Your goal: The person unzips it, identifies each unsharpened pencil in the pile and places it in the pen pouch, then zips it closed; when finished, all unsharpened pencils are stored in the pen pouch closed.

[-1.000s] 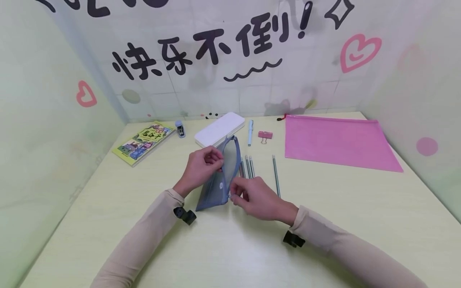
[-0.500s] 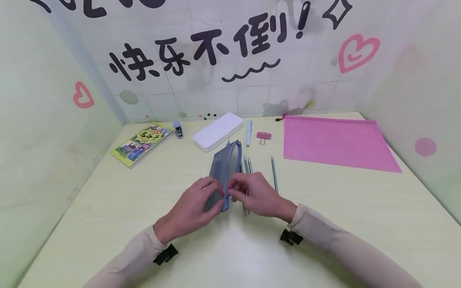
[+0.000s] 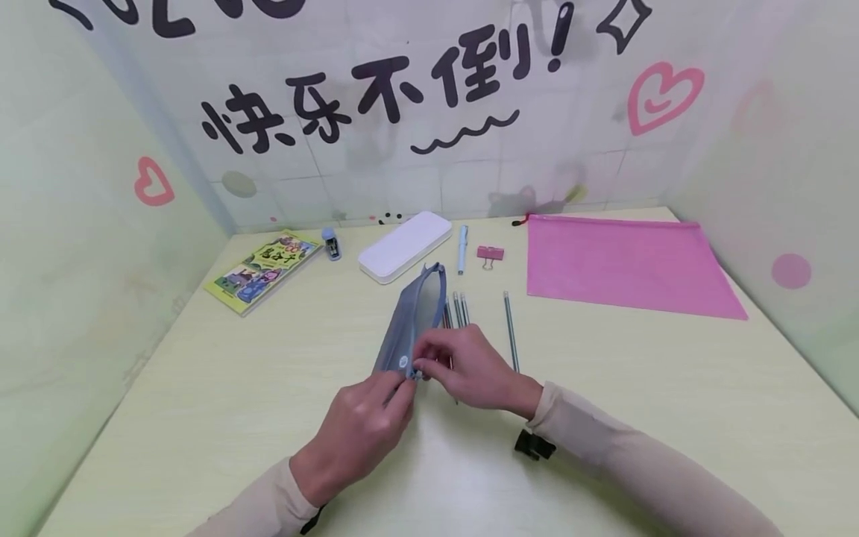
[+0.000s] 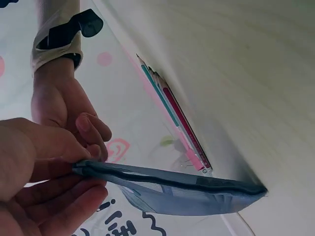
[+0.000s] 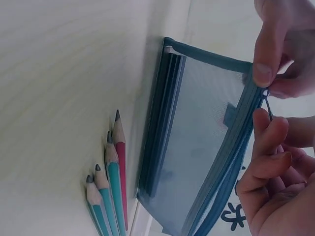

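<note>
A blue-grey mesh pouch stands on its long edge at the table's middle, zip side up. My left hand pinches the pouch's near end between thumb and fingers. Close beside it, my right hand pinches the small zip pull at that same end. In the right wrist view the zip on the pouch looks closed along its length. Several pencils lie just right of the pouch, partly hidden by my right hand. One more pencil lies apart, further right.
Along the back stand a white pencil box, a light-blue pen, a pink binder clip and a small blue stapler-like item. A picture booklet lies back left, a pink zip folder back right. Walls close three sides.
My left hand slid from the pouch's upper middle back to its near end, beside the right hand. My right hand kept its hold at the zip pull.
</note>
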### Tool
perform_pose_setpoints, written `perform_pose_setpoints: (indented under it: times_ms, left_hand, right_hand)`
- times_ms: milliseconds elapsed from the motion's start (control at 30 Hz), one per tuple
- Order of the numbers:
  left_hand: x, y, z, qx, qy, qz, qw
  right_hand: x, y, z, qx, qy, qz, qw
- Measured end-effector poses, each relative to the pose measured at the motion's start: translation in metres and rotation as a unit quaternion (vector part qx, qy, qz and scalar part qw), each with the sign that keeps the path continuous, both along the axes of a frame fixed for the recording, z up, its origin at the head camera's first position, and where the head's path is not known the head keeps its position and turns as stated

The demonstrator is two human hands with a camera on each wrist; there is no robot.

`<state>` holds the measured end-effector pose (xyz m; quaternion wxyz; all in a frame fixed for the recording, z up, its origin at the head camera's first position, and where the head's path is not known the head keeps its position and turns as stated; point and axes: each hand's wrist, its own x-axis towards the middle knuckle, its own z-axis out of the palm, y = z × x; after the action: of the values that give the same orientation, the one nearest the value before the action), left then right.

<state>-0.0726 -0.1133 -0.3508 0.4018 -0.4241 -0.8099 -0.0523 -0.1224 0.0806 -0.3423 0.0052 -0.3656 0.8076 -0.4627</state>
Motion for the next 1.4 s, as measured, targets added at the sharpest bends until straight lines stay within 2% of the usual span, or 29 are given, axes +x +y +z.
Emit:
perform_pose_setpoints:
  times_ms: [133, 300, 433, 533, 633, 767, 900, 1033, 1100, 1167, 1267, 1333, 1400]
  left_hand:
    - [0.008, -0.003, 0.001, -0.004, -0.003, 0.012, 0.9999]
    - [0.027, -0.008, 0.001, -0.012, -0.02, 0.02, 0.9995]
    - [0.041, -0.011, -0.003, -0.002, -0.008, 0.015, 0.9998]
    - [0.047, -0.015, -0.009, 0.011, 0.011, 0.005, 0.9999]
    - [0.051, -0.021, -0.013, 0.013, 0.026, -0.01, 0.9995]
    - [0.056, -0.031, -0.013, 0.012, 0.015, -0.006, 0.9998]
    - [0.059, -0.043, -0.012, 0.025, -0.009, 0.034, 0.9991]
    - [0.06, -0.054, -0.015, 0.041, -0.028, 0.077, 0.9958]
    - [0.061, -0.062, -0.016, 0.06, -0.049, 0.116, 0.9902]
    - [0.061, -0.073, -0.015, 0.084, -0.077, 0.161, 0.9804]
    - [0.058, -0.091, -0.011, 0.114, -0.119, 0.23, 0.9591]
    - [0.053, -0.104, -0.01, 0.127, -0.143, 0.255, 0.9479]
    - [0.047, -0.115, -0.009, 0.143, -0.205, 0.276, 0.9281]
  right_hand:
    - [-0.009, -0.003, 0.0, 0.023, 0.001, -0.024, 0.999]
    - [-0.028, 0.0, -0.002, 0.036, 0.0, -0.069, 0.997]
    - [-0.044, 0.005, -0.006, 0.054, 0.053, -0.092, 0.993]
    - [-0.055, 0.008, -0.008, 0.08, 0.112, -0.11, 0.984]
    - [-0.065, 0.012, -0.008, 0.097, 0.146, -0.138, 0.975]
    - [-0.075, 0.02, -0.007, 0.087, 0.132, -0.16, 0.974]
    - [-0.079, 0.021, -0.009, 0.075, 0.094, -0.154, 0.981]
    - [-0.078, 0.022, -0.008, 0.087, 0.043, -0.139, 0.985]
    - [-0.076, 0.022, -0.008, 0.099, 0.025, -0.13, 0.986]
    - [-0.072, 0.021, -0.008, 0.109, 0.016, -0.121, 0.987]
    - [-0.062, 0.019, -0.009, 0.109, 0.006, -0.1, 0.989]
    - [-0.054, 0.017, -0.009, 0.103, -0.001, -0.075, 0.992]
    - [-0.045, 0.013, -0.01, 0.103, -0.007, -0.051, 0.993]
